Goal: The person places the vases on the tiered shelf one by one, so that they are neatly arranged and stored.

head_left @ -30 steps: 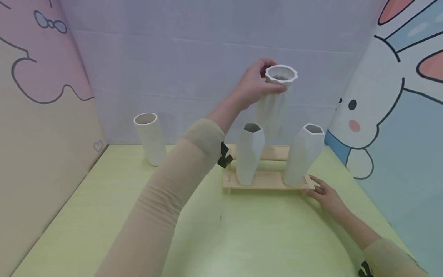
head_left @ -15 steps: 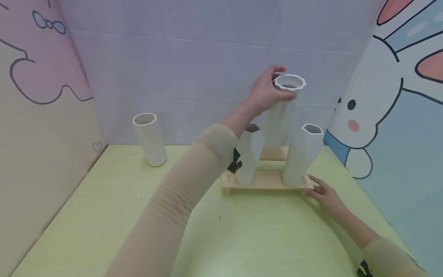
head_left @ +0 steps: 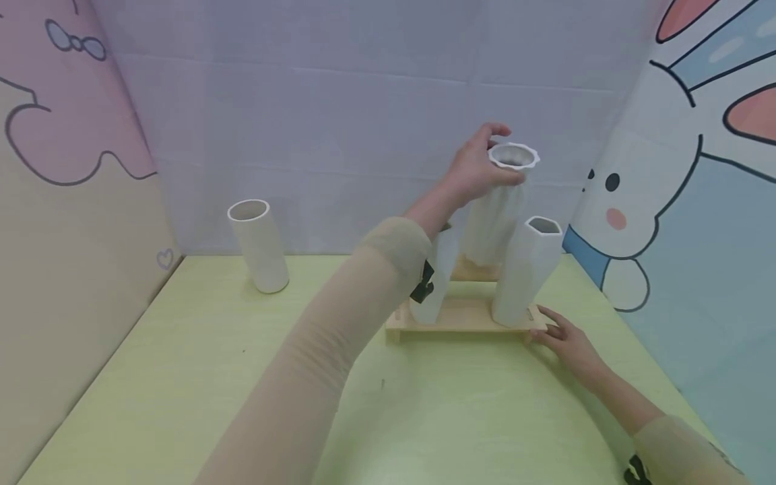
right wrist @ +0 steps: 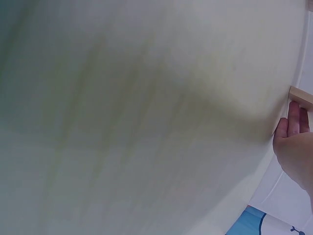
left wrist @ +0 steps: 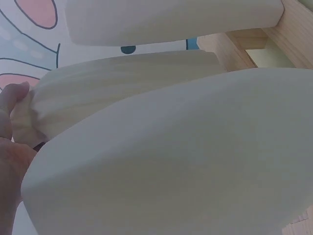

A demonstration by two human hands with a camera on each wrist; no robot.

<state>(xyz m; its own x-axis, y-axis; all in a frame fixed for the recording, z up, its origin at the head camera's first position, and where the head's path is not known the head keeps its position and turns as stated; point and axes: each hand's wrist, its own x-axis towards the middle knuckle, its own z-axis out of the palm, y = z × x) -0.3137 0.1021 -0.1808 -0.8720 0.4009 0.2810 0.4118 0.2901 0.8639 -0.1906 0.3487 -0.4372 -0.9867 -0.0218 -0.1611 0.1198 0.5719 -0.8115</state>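
My left hand [head_left: 479, 168] grips a white ribbed vase [head_left: 497, 215] just below its scalloped rim. The vase's base is at the rear board of a two-level wooden stand [head_left: 463, 313]; whether it touches the wood I cannot tell. On the front board stand two white faceted vases, the left one [head_left: 438, 283] partly behind my forearm and the right one [head_left: 526, 273]. In the left wrist view a faceted vase [left wrist: 186, 161] covers part of the ribbed vase [left wrist: 122, 81]. My right hand [head_left: 572, 347] holds the right end of the stand between thumb and fingers.
A smooth white cylindrical vase [head_left: 261, 246] stands at the back left of the pale green table [head_left: 182, 377]. A lilac cloth [head_left: 291, 121] hangs behind the table. Walls with cartoon drawings [head_left: 679, 222] flank it.
My left hand has moved right and down with the ribbed vase, lowering it toward the rear board. My right hand stays at the stand's end. The head view has shifted slightly.
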